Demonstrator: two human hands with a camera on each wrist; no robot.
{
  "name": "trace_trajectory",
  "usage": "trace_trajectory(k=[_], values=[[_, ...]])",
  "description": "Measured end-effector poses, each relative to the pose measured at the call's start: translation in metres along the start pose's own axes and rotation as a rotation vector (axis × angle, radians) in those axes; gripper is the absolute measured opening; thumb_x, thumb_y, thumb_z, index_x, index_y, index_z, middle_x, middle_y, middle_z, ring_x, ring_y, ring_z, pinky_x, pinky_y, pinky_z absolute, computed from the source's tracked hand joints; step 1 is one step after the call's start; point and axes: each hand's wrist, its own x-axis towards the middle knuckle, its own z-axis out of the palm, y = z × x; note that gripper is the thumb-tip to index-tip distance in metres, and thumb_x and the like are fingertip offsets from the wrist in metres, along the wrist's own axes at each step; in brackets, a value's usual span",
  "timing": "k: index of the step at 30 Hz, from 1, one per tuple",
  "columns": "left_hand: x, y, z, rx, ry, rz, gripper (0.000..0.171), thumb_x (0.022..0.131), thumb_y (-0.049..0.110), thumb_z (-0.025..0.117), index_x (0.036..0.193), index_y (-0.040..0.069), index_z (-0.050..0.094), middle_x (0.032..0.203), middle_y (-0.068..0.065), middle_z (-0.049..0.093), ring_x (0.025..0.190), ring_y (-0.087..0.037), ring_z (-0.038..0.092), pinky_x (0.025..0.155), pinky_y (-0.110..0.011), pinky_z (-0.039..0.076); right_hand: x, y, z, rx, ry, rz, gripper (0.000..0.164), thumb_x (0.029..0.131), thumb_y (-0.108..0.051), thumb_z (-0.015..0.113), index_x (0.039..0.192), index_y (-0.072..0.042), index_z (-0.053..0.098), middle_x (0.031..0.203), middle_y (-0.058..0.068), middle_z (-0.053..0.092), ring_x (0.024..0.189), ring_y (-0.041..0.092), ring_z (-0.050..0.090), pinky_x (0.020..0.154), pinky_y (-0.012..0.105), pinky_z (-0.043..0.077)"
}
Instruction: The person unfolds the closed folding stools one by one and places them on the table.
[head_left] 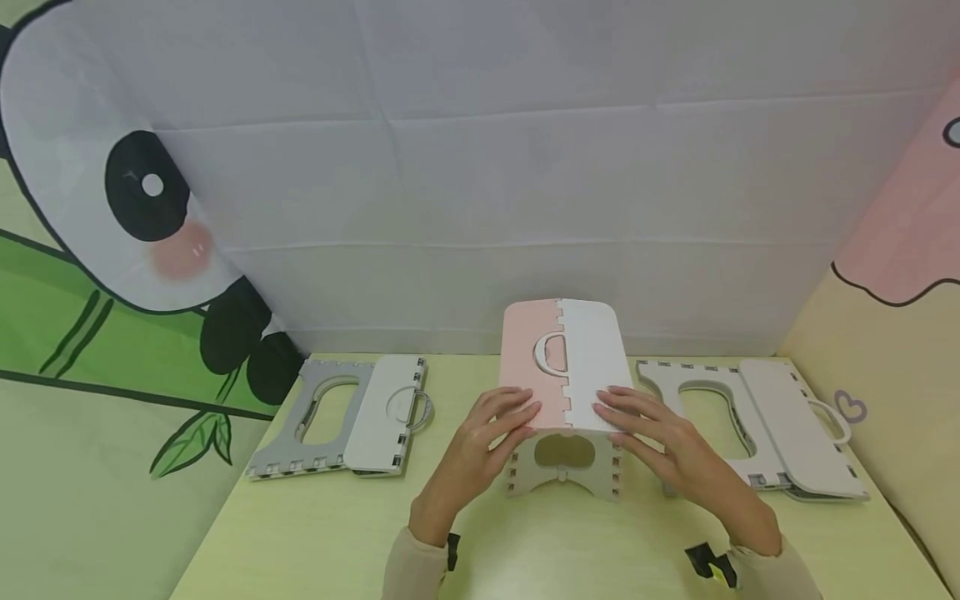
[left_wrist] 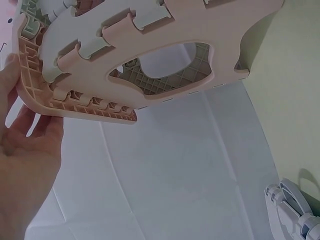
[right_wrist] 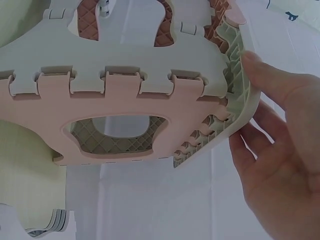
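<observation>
A small folding stool [head_left: 566, 367] stands unfolded at the middle of the yellow-green table [head_left: 322, 533], its seat half pink and half white with a handle slot. My left hand [head_left: 495, 425] lies with straight fingers on the pink half's near edge. Spread the same way, my right hand [head_left: 645, 429] rests on the white half. From below, the left wrist view has the stool's pink leg panel [left_wrist: 150, 60] and my left hand [left_wrist: 25, 165] open at the seat rim. The right wrist view shows the stool's underside [right_wrist: 125, 100] with my right hand [right_wrist: 280, 150] touching the white rim.
A folded grey-and-white stool [head_left: 345, 417] lies flat at the left of the table, and another folded stool [head_left: 757, 425] lies at the right. Printed cloth walls close in the back and both sides. The table's near edge is by my sleeves.
</observation>
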Motion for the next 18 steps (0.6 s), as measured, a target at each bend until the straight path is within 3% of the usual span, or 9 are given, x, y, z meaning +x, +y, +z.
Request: trace_trajectory(k=[12, 18], values=[[0.0007, -0.0031, 0.0022, 0.011, 0.014, 0.003, 0.038, 0.092, 0.002, 0.075, 0.129, -0.001, 0.069, 0.133, -0.015, 0.064, 0.129, -0.032, 0.055, 0.108, -0.039, 0.049, 0.0025, 0.0035, 0.0029, 0.000, 0.021, -0.019, 0.042, 0.105, -0.027, 0.058, 0.132, 0.004, 0.066, 0.137, 0.025, 0.060, 0.137, 0.030, 0.050, 0.114, 0.022, 0.038], [0.0012, -0.0049, 0.0044, 0.012, 0.018, -0.006, 0.039, 0.091, 0.001, 0.075, 0.129, -0.001, 0.069, 0.134, -0.016, 0.064, 0.129, -0.033, 0.054, 0.108, -0.039, 0.049, 0.0029, 0.0021, 0.0007, 0.006, -0.009, 0.019, 0.039, 0.103, -0.020, 0.062, 0.136, 0.002, 0.064, 0.140, 0.022, 0.059, 0.140, 0.027, 0.048, 0.116, 0.022, 0.036]])
